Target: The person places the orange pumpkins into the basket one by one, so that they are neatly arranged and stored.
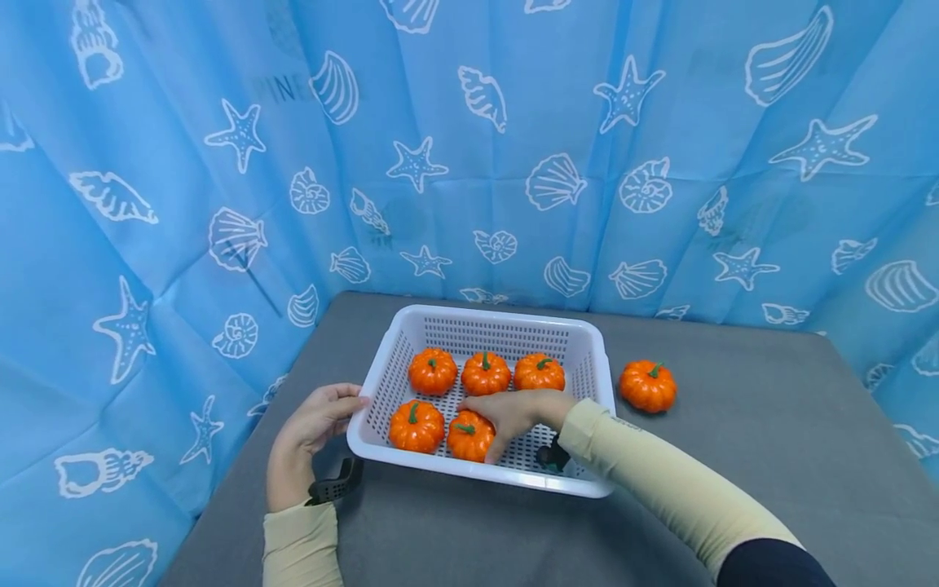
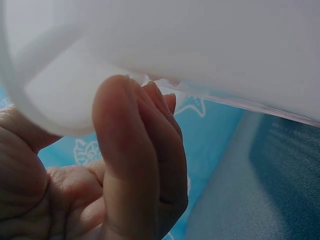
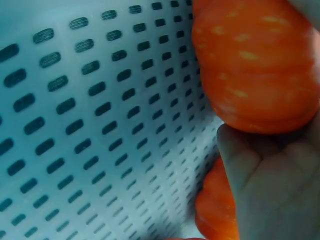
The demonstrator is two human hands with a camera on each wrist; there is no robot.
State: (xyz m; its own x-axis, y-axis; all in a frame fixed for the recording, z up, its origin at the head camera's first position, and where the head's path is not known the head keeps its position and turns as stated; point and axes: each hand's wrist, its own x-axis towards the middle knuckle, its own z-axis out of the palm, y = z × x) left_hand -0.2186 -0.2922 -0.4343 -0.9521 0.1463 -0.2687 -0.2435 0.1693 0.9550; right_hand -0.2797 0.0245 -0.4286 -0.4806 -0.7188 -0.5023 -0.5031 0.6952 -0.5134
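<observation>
A white perforated plastic basket (image 1: pixel 477 470) stands on the grey table with several small orange pumpkins inside. My left hand (image 1: pixel 311 424) grips the basket's left end; in the left wrist view its fingers (image 2: pixel 125 145) curl at the white rim. Inside the basket, my right hand (image 1: pixel 517 412) holds a pumpkin (image 1: pixel 469 440) in the front row, thumb on the near side and fingers over the far side. Close up in the right wrist view, that pumpkin (image 3: pixel 255 65) lies against the palm, with another pumpkin (image 3: pixel 217 205) partly hidden behind the hand.
Left of the held pumpkin sits another front-row pumpkin (image 1: pixel 416 426). Three more line the back, including the middle one (image 1: pixel 486 373). Outside, a pumpkin (image 1: pixel 648 386) lies on the table (image 1: pixel 741 424) to the basket's right. A blue shell-patterned curtain (image 1: pixel 469 163) hangs behind.
</observation>
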